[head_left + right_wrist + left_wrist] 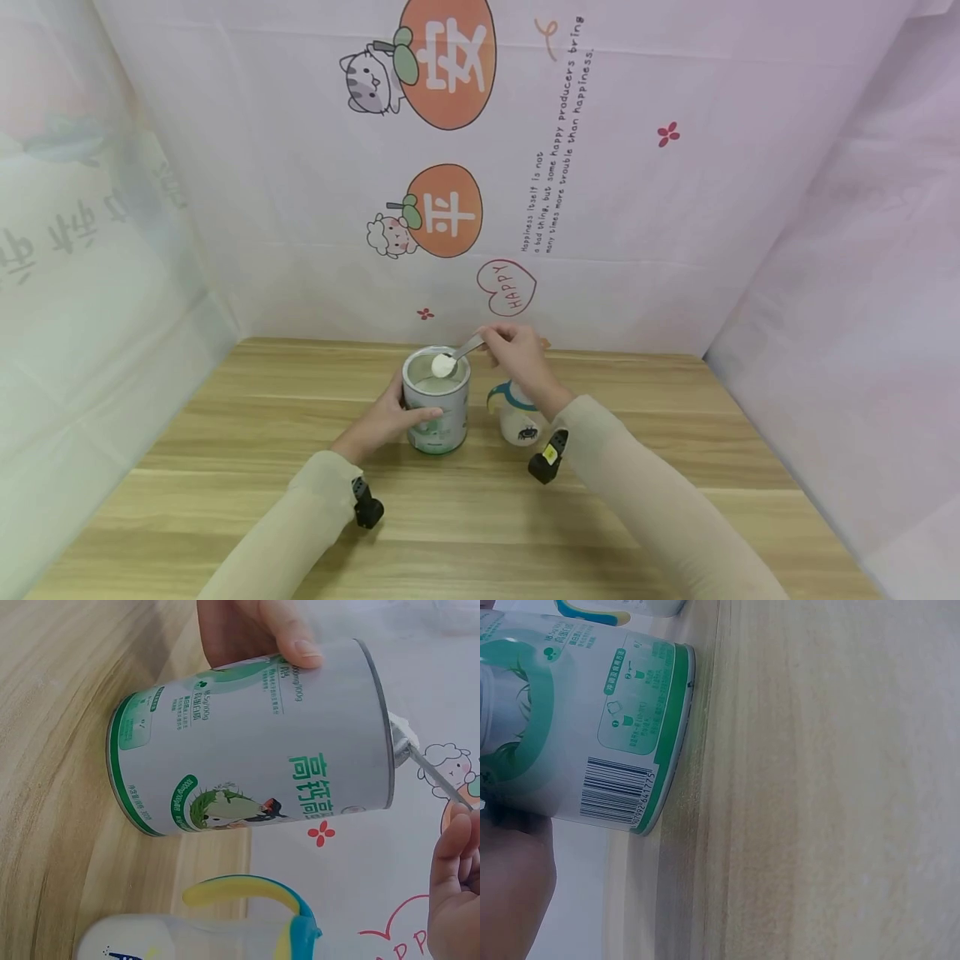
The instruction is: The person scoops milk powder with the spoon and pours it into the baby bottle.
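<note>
Fingers: right hand (517,357) clamped on spoon (469,346) of powder (442,365) at can (438,423) mouth; left hand (386,419) clasped round it. Step, seemingly: scooping. Next likely needs: level carry right, to bottle (514,423).

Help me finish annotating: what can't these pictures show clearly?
Head: handle end of the spoon, hidden by the right hand.
Head: fine print on the can, too small.
Left wrist: part of the left hand, cut by the left edge.
Right wrist: the can's inside, hidden by its wall.
Right wrist: part of the bottle, cut by the lower edge.
</note>
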`<state>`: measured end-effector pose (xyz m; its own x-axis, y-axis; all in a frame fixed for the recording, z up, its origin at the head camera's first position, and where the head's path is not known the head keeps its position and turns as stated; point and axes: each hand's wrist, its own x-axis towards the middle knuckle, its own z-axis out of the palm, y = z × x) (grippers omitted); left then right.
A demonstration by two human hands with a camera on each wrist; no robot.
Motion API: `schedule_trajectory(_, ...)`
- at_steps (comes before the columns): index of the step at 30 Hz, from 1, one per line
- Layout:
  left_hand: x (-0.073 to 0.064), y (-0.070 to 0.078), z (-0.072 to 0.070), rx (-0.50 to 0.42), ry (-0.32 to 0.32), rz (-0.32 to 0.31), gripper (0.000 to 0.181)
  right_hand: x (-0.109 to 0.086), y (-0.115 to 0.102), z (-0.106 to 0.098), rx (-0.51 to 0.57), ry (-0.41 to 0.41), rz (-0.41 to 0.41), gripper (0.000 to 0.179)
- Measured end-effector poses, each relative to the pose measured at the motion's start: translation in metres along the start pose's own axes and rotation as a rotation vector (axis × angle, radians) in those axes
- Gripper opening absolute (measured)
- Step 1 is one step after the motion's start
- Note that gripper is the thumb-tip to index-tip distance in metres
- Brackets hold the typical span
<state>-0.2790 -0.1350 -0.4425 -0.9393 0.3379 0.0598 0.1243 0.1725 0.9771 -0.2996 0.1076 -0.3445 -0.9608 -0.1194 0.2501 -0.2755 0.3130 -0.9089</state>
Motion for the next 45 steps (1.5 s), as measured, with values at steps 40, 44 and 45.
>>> schedule_trajectory(40,0.001,-0.005,-0.001,-0.033,-0.033,0.049,0.101,-0.008,0.009,-0.070,0.044,0.073,0.106,0.033)
schedule_trajectory(44,0.001,-0.006,-0.002,-0.036,-0.033,0.054,0.100,-0.010,0.014,-0.080,0.024,0.084,0.110,0.034)
schedule_trajectory(45,0.001,-0.006,-0.002,-0.038,-0.033,0.056,0.100,-0.011,0.016,-0.082,0.024,0.089,0.111,0.034)
